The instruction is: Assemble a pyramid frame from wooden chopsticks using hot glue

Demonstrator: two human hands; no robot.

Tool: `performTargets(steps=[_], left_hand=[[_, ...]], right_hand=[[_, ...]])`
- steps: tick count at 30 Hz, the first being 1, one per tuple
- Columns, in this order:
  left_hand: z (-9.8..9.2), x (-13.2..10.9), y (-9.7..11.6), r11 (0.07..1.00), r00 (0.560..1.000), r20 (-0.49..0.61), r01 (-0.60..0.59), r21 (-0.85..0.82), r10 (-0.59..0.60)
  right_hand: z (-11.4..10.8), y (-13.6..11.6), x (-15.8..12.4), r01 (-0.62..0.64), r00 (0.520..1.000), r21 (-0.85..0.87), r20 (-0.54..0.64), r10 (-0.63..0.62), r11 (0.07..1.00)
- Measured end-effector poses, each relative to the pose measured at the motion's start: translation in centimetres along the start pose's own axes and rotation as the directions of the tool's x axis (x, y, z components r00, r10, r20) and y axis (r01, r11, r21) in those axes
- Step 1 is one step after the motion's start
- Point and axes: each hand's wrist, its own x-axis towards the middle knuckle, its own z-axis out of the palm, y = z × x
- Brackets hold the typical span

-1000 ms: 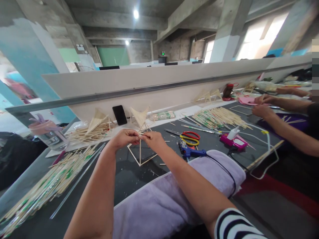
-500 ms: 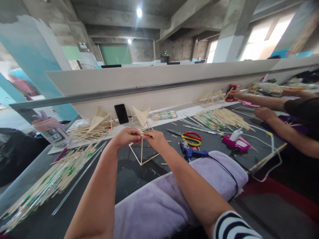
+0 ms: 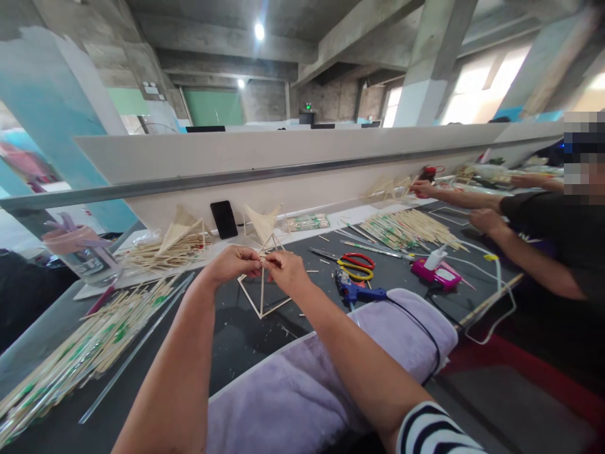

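A small frame of thin wooden sticks (image 3: 261,296) stands on the dark table in front of me, its lower corner toward me. My left hand (image 3: 236,263) and my right hand (image 3: 285,270) meet at the frame's upper part. The fingertips of both are pinched together there, almost touching each other. They cover the joint between them, and whether anything small is held besides the sticks is hidden. Just behind my hands stands a finished-looking stick model with a curved, fan-like surface (image 3: 263,221).
Right of my hands lie scissors (image 3: 357,266) and a blue glue gun (image 3: 357,290) by a lilac cloth (image 3: 302,378). Stick bundles (image 3: 108,334) lie left, more sticks (image 3: 406,228) right. A phone (image 3: 224,219) leans on the partition. A co-worker's arms (image 3: 529,246) are at right.
The view has turned slightly right, so things sit a little farther left. My hands keep their pinch at the top of the stick frame. More of the co-worker shows.
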Motion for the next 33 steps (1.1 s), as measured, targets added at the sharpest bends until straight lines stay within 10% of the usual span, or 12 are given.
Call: performTargets(steps=[33], left_hand=[[-0.7, -0.2, -0.2, 1.000, 1.000, 0.008, -0.001, 0.011, 0.001]], right_hand=[[0.0, -0.4, 1.1, -0.207, 0.973, 0.319, 0.164, 0.161, 0.925]])
